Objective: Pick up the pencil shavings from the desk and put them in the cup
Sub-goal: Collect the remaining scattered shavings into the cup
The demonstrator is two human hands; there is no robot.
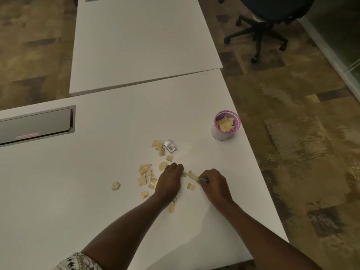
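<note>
Several pale tan pencil shavings (145, 173) lie scattered on the white desk (97, 191). My left hand (169, 181) rests palm down among them, fingers curled on the surface; whether it holds any is hidden. My right hand (214, 184) is closed around a small blue and yellow object (203, 179), its tip touching a shaving (191, 175). The pink-rimmed white cup (226, 127) stands far right near the desk edge, with several shavings inside.
A small silver sharpener (169, 146) lies beside the upper shavings. A grey cable hatch (37, 125) is set in the desk at left. A second white desk (140, 41) adjoins behind. A dark office chair (268, 20) stands on the carpet at upper right.
</note>
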